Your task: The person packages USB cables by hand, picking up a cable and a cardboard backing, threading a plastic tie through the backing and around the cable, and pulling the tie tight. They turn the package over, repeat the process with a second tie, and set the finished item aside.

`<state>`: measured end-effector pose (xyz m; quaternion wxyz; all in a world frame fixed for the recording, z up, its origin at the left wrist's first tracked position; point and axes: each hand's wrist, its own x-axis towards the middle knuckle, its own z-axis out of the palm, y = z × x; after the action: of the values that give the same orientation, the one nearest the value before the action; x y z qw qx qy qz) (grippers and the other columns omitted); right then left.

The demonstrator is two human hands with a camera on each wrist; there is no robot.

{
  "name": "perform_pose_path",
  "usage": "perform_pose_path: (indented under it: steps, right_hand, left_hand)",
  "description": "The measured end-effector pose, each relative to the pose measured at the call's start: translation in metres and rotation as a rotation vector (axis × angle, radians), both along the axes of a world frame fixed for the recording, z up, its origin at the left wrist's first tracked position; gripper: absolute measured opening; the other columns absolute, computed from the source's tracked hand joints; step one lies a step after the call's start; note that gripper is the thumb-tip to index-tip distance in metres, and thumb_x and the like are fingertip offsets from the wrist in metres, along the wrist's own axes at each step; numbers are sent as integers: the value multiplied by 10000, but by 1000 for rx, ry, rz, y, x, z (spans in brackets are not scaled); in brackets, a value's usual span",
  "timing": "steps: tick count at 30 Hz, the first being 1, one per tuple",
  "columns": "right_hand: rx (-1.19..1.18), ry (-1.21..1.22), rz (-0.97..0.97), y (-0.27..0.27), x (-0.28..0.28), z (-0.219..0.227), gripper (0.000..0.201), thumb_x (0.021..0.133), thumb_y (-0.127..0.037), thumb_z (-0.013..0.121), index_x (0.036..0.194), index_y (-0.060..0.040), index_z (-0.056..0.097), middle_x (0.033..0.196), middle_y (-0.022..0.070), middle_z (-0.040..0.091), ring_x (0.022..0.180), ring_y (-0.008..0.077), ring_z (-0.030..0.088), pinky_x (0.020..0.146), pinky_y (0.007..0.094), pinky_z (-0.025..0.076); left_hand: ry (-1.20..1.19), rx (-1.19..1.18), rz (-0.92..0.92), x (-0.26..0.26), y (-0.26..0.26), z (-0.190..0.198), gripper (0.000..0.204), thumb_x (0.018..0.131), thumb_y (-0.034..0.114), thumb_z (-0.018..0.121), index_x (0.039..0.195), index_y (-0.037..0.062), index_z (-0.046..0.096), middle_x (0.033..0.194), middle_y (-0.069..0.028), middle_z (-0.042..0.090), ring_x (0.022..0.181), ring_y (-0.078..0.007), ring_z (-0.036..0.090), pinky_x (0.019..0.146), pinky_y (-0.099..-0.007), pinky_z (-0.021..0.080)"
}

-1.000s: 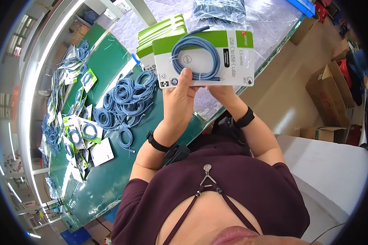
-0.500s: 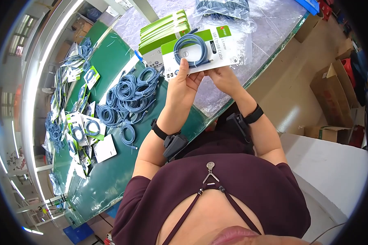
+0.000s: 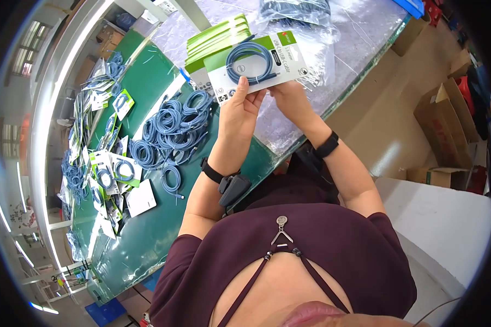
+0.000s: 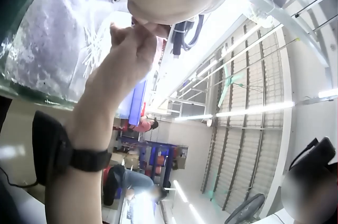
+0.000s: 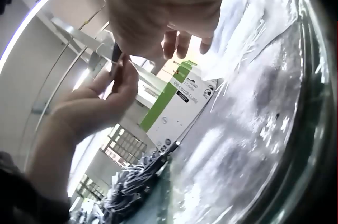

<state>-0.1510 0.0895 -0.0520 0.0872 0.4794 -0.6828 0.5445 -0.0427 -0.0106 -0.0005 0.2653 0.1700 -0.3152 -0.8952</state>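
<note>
Head view. Card [image 3: 294, 66], one, green and white: in the air over the grey part of the worktop [image 3: 361, 53], in from the near edge. Cable [image 3: 269, 62], one, blue, coiled against the card's face. Left hand [image 3: 239, 106], mine: clamped on the card along its near edge, thumb in front at the coil, fingers behind. Right hand [image 3: 292, 99], mine: at the same edge, fingertips hidden; whether they pinch anything I cannot tell. Handling, as I judge it: card light, stiff, smooth, easily creased; coil springy and the heavier part. Best hold: thumb across coil and card together, near the edge.

Left wrist view. Right hand: fingers bunched close to my left. Plug [image 4: 176, 50], one end of the cable: rigid, I judge, and no place to pull. White strips [image 4: 94, 49]: loose on the worktop, near its near edge.

Right wrist view. Hands: close together; held card mostly hidden. Stack of cards [image 5: 178, 103]: standing on the worktop beyond.
</note>
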Motion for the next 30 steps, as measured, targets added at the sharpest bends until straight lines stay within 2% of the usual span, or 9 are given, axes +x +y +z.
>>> perform_pose_path:
  steps: [2, 5, 8, 13, 16, 21, 26, 29, 30]
  right_hand:
    - [7, -140, 106, -3, 3, 9, 260, 894, -47, 586, 1148, 0, 561, 1069, 161, 621, 994, 350, 599, 842, 409, 484]
    - [-576, -1473, 421, 4, 18, 14, 157, 974, -164, 534, 1038, -29, 581, 908, 90, 640, 785, 202, 626, 680, 323, 505]
    - [-499, -1343, 352, 17, -4, 18, 196, 1001, -221, 489, 992, -47, 579, 810, 49, 621, 661, 129, 576, 577, 278, 467]
    - [-267, -1184, 442, 41, -33, 33, 225, 1007, -246, 488, 962, -47, 582, 719, 14, 598, 524, 86, 514, 473, 216, 400]
    - [-78, -1062, 518, 40, -34, 46, 229, 1005, -249, 495, 984, -43, 594, 699, 5, 580, 505, 73, 487, 452, 211, 376]
    - [183, -816, 476, 43, -54, 63, 252, 1001, -258, 511, 1042, -31, 611, 663, -16, 541, 465, 60, 429, 431, 194, 351]
    - [271, -807, 426, 38, -50, 69, 213, 964, -210, 577, 1088, -43, 624, 713, -11, 562, 529, 68, 467, 470, 201, 374]
    - [-64, 2, -187, 46, -32, 72, 258, 855, -165, 698, 1091, -74, 645, 804, 14, 599, 662, 122, 545, 590, 263, 442]
    - [-64, 2, -181, 49, -19, 72, 258, 855, -165, 698, 1091, -74, 645, 804, 14, 599, 662, 122, 545, 590, 263, 442]
  left_hand:
    - [10, -28, 35, 0, -3, -14, 296, 942, 183, 621, 1218, 111, 541, 1119, -32, 639, 992, -176, 630, 888, -343, 521]
    - [-4, -69, 46, 6, 0, -23, 311, 959, 214, 594, 1236, 90, 527, 1125, -34, 639, 1001, -188, 629, 918, -350, 510]
    - [76, -65, -208, 21, 4, -19, 373, 986, 289, 540, 1270, 50, 498, 1140, -29, 636, 1014, -188, 627, 934, -363, 502]
    - [-24, -130, -296, 34, -27, 9, 431, 1003, 352, 491, 1274, 17, 501, 1120, -48, 642, 996, -188, 641, 915, -393, 515]
    - [-34, -414, -540, 30, -49, -14, 413, 1001, 332, 505, 1261, 12, 526, 1079, -71, 652, 958, -190, 663, 863, -385, 547]
    - [-66, -431, -633, 25, -33, 6, 356, 1008, 286, 499, 1225, 9, 554, 1043, -93, 660, 921, -194, 678, 820, -366, 573]
    - [-209, -501, -542, 20, -18, -5, 306, 1009, 224, 496, 1230, 16, 541, 1076, -85, 654, 883, -191, 681, 785, -365, 589]
    - [-106, -398, -461, 14, -12, -18, 290, 1011, 202, 491, 1224, 12, 540, 1084, -102, 651, 937, -197, 674, 836, -366, 581]
    - [-65, -351, -395, 12, -9, -22, 287, 1008, 191, 496, 1231, 14, 532, 1099, -105, 645, 951, -199, 670, 841, -365, 579]
